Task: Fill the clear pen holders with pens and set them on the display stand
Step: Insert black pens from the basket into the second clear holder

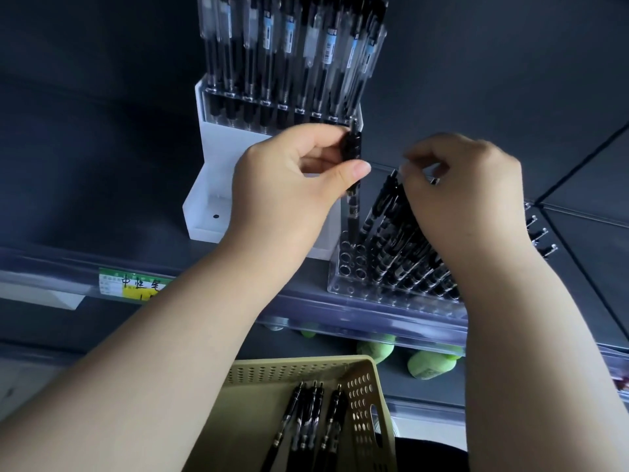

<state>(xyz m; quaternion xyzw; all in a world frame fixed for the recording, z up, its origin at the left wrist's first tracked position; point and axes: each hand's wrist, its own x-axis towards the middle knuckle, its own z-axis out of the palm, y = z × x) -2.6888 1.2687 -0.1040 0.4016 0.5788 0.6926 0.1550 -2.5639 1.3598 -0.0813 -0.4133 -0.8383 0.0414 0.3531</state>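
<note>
Filling is the step in hand; setting the holder on the stand is not yet due. My left hand (pixel 289 185), at the middle of the frame, pinches one black pen (pixel 352 144) between thumb and curled fingers. The pen is upright, its lower end down among the open holes at the left end of the clear pen holder (pixel 360 296), which sits on the shelf edge right of centre. My right hand (pixel 469 192), just to the right, has its fingers curled onto the tops of the leaning pens (pixel 391 216) that fill most of the holder. It looks to pinch one of them, though blur at the fingertips keeps me from being sure.

To the left, just beside the holder, is the white display stand (pixel 218 212). Its upper tier, at the top of the frame, carries a row of pens (pixel 272 63).

Next, I judge, this pen must drop straight into its hole, and my thumb must let go without nudging the neighbours. Several holes at the left end gape, so more loose pens (pixel 306 424) must come up from the yellow basket (pixel 362 390) at the bottom of the frame. The holder can be lifted, kept level, only after that.
</note>
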